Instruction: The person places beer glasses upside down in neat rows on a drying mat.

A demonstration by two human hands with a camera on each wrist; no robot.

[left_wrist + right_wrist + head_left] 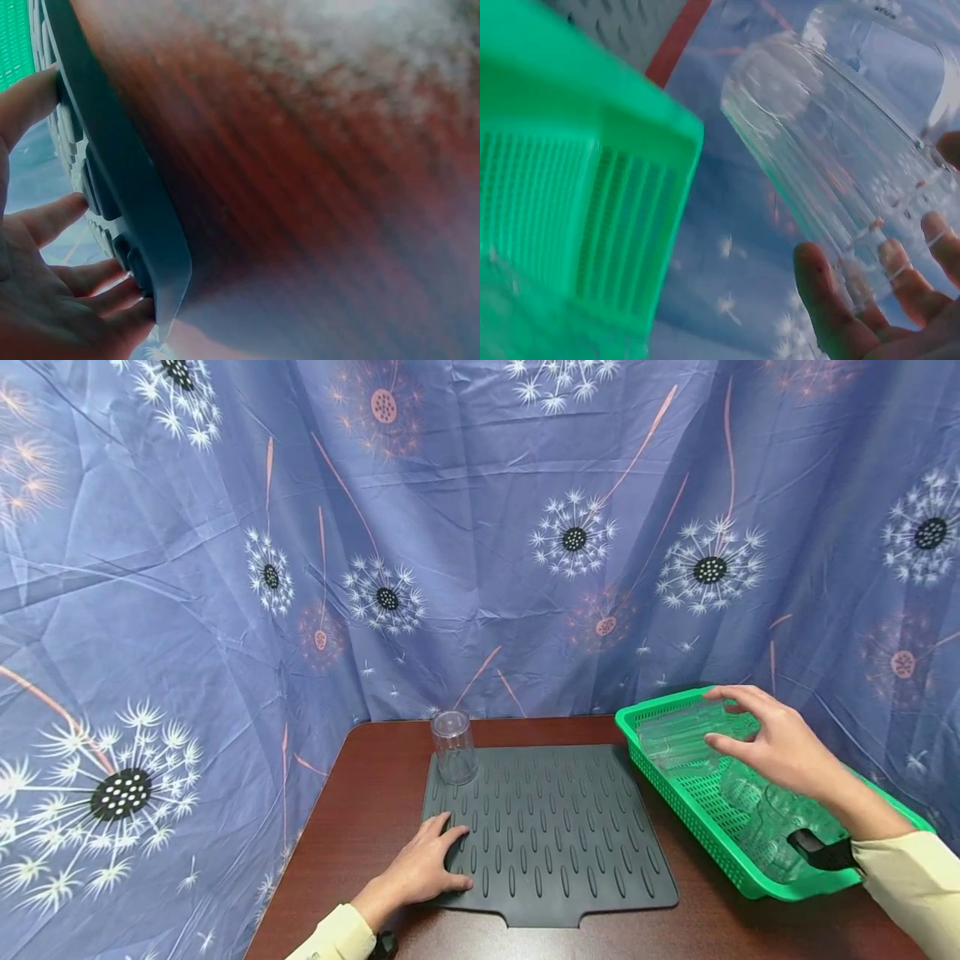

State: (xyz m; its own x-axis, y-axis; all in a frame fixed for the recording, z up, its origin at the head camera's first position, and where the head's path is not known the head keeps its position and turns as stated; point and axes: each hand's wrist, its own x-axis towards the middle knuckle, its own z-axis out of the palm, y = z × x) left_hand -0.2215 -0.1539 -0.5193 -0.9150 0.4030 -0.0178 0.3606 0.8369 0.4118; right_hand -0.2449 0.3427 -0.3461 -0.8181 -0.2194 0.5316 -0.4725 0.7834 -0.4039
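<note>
My left hand (426, 865) rests by the left edge of the dark grey ridged mat (557, 896). Its spread fingertips touch the mat's ridges in the left wrist view. A clear drinking glass (453, 758) stands on the mat's far left corner. My right hand (787, 752) is over the far part of the green basket (738, 875), thumb and fingers curved. In the right wrist view, it holds a clear glass (795, 127) near one end, fingers showing through it. Another clear glass shape (892, 67) overlaps beside it.
Several more clear glasses (780, 827) lie in the near part of the basket, right of the mat. Mat and basket are on a dark reddish-brown table (337, 827). A blue dandelion-print curtain (480, 568) hangs behind the table and along its sides.
</note>
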